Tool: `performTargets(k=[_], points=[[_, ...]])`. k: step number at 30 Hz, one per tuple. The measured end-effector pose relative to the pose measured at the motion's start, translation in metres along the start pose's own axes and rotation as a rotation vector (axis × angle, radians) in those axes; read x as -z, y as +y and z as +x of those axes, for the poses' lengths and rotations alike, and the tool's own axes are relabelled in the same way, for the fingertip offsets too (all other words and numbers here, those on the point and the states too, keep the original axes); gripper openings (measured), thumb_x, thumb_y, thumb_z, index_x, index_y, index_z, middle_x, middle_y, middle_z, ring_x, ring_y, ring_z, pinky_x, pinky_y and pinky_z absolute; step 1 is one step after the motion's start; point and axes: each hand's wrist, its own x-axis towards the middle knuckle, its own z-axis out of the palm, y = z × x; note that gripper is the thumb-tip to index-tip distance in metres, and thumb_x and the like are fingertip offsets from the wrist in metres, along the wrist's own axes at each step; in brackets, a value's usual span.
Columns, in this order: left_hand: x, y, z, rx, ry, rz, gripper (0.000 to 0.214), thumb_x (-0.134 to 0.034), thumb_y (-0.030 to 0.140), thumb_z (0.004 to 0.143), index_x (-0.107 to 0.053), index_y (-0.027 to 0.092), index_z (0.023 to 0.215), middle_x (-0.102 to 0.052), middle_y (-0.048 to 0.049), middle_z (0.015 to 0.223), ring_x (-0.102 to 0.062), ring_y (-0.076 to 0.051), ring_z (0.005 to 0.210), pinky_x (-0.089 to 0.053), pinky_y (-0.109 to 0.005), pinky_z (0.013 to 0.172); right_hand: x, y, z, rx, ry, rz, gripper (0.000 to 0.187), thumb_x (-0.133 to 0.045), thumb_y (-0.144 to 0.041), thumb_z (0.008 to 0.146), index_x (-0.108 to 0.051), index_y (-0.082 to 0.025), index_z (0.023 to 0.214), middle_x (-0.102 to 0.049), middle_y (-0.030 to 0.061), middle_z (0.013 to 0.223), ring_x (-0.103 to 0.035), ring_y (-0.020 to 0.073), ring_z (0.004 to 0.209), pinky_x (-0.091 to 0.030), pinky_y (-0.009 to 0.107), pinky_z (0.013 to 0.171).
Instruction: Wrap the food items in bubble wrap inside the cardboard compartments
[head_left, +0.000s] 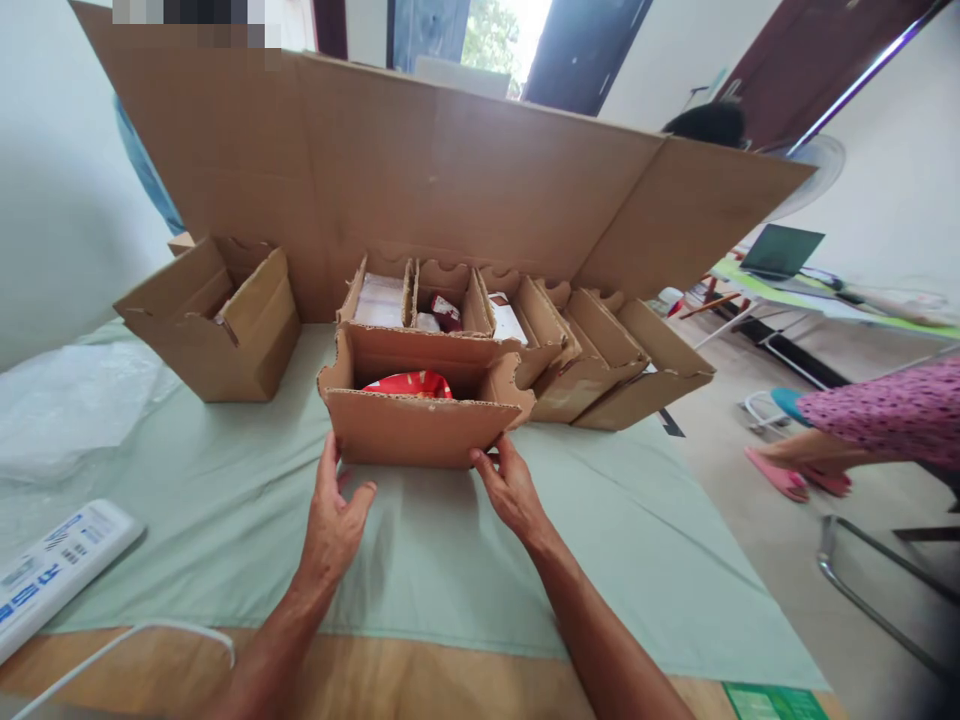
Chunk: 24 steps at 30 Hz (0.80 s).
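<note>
A brown cardboard box (420, 432) with an open top and notched, curved end walls sits just in front of a row of similar boxes. Inside it shows a red printed packet (411, 384). My left hand (336, 505) has its fingers against the box's lower left corner, with the thumb held away from the front wall. At the lower right corner, my right hand (510, 487) grips the box, thumb at the front and fingers round the side. The fingertips of both hands are partly hidden.
Behind stand several cardboard boxes (540, 382) and a tall cardboard panel (450, 170). Another box (259, 365) is at left. A white power strip (67, 570) and clear plastic wrap (67, 400) lie on the green cloth (420, 590). Another person's legs (817, 450) are at right.
</note>
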Motion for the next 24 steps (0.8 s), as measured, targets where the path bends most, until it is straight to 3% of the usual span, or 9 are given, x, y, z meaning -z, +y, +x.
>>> performTargets(k=[3, 6, 9, 11, 14, 18, 21, 24], points=[[0.002, -0.001, -0.003, 0.011, 0.032, 0.037, 0.089, -0.066, 0.027, 0.081, -0.028, 0.02, 0.162, -0.034, -0.0151, 0.168, -0.032, -0.033, 0.156, -0.028, -0.052, 0.127, 0.007, 0.004, -0.007, -0.046, -0.03, -0.086, 0.043, -0.048, -0.048, 0.09, -0.064, -0.015, 0.112, -0.077, 0.0123, 0.099, -0.07, 0.0232, 0.075, -0.055, 0.038, 0.073], [0.013, -0.005, -0.019, -0.033, 0.057, 0.125, 0.083, -0.064, 0.026, 0.083, -0.034, 0.016, 0.159, -0.038, -0.0185, 0.165, -0.035, -0.035, 0.154, -0.027, -0.057, 0.126, 0.016, 0.006, -0.026, -0.069, -0.09, -0.212, 0.04, -0.05, -0.051, 0.091, -0.071, -0.018, 0.097, -0.079, 0.0106, 0.09, -0.072, 0.0253, 0.074, -0.054, 0.037, 0.071], [0.028, -0.015, -0.045, -0.116, -0.036, 0.287, 0.07, -0.06, 0.02, 0.083, -0.047, 0.019, 0.152, -0.044, -0.0171, 0.161, -0.04, -0.035, 0.15, -0.032, -0.059, 0.124, 0.012, -0.006, -0.043, 0.009, -0.219, -0.248, 0.04, -0.049, -0.05, 0.096, -0.072, -0.021, 0.082, -0.075, 0.0057, 0.072, -0.071, 0.0236, 0.067, -0.051, 0.033, 0.062], [0.036, -0.024, -0.062, -0.187, -0.136, 0.411, 0.063, -0.059, 0.015, 0.081, -0.058, 0.02, 0.143, -0.047, -0.0166, 0.159, -0.039, -0.036, 0.151, -0.033, -0.061, 0.123, -0.005, -0.028, -0.047, 0.135, -0.326, -0.199, 0.035, -0.051, -0.045, 0.098, -0.074, -0.022, 0.082, -0.077, 0.0046, 0.075, -0.072, 0.0221, 0.068, -0.052, 0.031, 0.062], [0.042, -0.034, -0.079, -0.307, -0.26, 0.543, 0.063, -0.059, 0.01, 0.079, -0.06, 0.019, 0.142, -0.047, -0.0174, 0.158, -0.034, -0.038, 0.153, -0.033, -0.065, 0.122, -0.052, -0.077, -0.038, 0.372, -0.499, -0.133, 0.025, -0.053, -0.03, 0.1, -0.077, -0.023, 0.096, -0.081, 0.0049, 0.092, -0.075, 0.0209, 0.083, -0.056, 0.03, 0.076], [0.043, -0.041, -0.084, -0.411, -0.312, 0.558, 0.065, -0.058, 0.007, 0.077, -0.058, 0.017, 0.141, -0.051, -0.0195, 0.153, -0.039, -0.039, 0.149, -0.038, -0.064, 0.119, -0.148, -0.143, 0.003, 0.713, -0.622, -0.244, 0.023, -0.055, -0.018, 0.099, -0.077, -0.021, 0.108, -0.078, 0.0085, 0.116, -0.071, 0.0236, 0.108, -0.054, 0.037, 0.095], [0.041, -0.045, -0.081, -0.428, -0.305, 0.549, 0.064, -0.057, 0.005, 0.075, -0.06, 0.014, 0.138, -0.049, -0.0216, 0.153, -0.038, -0.041, 0.149, -0.039, -0.065, 0.118, -0.232, -0.179, 0.04, 0.97, -0.699, -0.467, 0.029, -0.054, -0.009, 0.096, -0.074, -0.02, 0.114, -0.055, 0.0122, 0.154, -0.051, 0.0295, 0.14, -0.049, 0.046, 0.104], [0.04, -0.046, -0.079, -0.424, -0.317, 0.51, 0.076, -0.057, 0.004, 0.073, -0.053, 0.016, 0.147, -0.048, -0.0217, 0.154, -0.036, -0.042, 0.15, -0.038, -0.067, 0.118, -0.305, -0.202, 0.064, 1.099, -0.788, -0.589, 0.033, -0.056, -0.006, 0.092, -0.071, -0.02, 0.118, -0.037, 0.0095, 0.167, -0.036, 0.03, 0.152, -0.046, 0.049, 0.109]])
